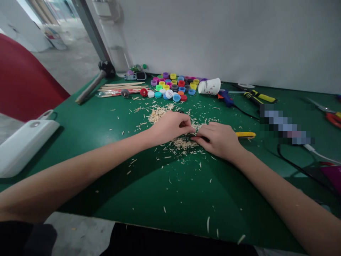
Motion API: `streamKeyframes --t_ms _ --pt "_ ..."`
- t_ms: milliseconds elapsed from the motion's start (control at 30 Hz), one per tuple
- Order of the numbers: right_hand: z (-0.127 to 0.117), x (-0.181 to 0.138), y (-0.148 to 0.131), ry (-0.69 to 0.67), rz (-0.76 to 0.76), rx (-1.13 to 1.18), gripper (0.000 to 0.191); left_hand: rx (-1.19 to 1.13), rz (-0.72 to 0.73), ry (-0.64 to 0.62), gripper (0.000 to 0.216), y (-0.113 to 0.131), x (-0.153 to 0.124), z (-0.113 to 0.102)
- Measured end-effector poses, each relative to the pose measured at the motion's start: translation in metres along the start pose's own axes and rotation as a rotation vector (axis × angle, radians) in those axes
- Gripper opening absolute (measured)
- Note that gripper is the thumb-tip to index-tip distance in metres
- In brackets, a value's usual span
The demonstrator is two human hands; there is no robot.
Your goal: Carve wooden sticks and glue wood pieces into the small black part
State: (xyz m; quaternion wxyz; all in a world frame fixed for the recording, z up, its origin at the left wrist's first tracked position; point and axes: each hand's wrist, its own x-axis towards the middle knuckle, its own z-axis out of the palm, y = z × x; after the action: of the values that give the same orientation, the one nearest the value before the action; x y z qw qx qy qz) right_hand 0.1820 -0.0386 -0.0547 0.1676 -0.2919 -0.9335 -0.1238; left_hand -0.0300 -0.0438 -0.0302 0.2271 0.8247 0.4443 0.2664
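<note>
Both hands meet at the middle of the green table [165,192], over a heap of pale wood shavings [183,144]. My left hand [170,126] is curled, its fingertips pinched together on something small and dark that I cannot make out. My right hand [217,138] lies knuckles up, fingers closed and touching the left fingertips on the same small thing. A yellow utility knife [245,134] lies just right of my right hand.
Behind the shavings sit several coloured bottle caps [174,87], wooden sticks [122,87], a hammer [93,83], a tipped paper cup [210,86] and a blue glue gun [226,97]. A white box [23,142] lies far left. Cables and pliers [330,113] lie right.
</note>
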Motion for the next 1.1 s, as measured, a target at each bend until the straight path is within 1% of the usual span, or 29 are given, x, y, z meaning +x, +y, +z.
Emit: streamKeyframes --t_ms 133,200,367,567,733,933,1100 --pt "0.0002 -0.0019 -0.0019 0.085 0.000 -0.063 0.029 0.012 -0.008 0.019 0.020 -0.0004 0.0002 0.0006" --pt "0.0002 -0.0019 -0.0029 0.096 -0.010 -0.087 0.029 0.016 -0.011 0.020 0.020 0.0004 0.0001 0.0010" --pt "-0.0004 -0.0007 -0.0033 0.052 -0.012 -0.062 0.027 0.017 -0.014 0.032 0.022 0.0021 0.0001 0.0010" --pt "-0.0014 -0.0004 -0.0038 0.072 -0.014 -0.087 0.028 0.039 -0.050 0.039 0.026 0.0001 0.0015 0.0024" --pt "-0.0012 0.0017 -0.0041 0.009 -0.008 -0.039 0.028 0.016 -0.040 0.041 0.026 0.0015 0.0008 0.0035" --pt "-0.0030 0.0005 -0.0055 0.048 -0.006 -0.092 0.028 0.048 -0.054 0.039 0.028 0.0020 0.0015 0.0014" --pt "-0.0032 0.0037 -0.0045 -0.018 0.012 -0.008 0.030 0.054 -0.052 0.035 0.029 0.0010 0.0018 0.0023"
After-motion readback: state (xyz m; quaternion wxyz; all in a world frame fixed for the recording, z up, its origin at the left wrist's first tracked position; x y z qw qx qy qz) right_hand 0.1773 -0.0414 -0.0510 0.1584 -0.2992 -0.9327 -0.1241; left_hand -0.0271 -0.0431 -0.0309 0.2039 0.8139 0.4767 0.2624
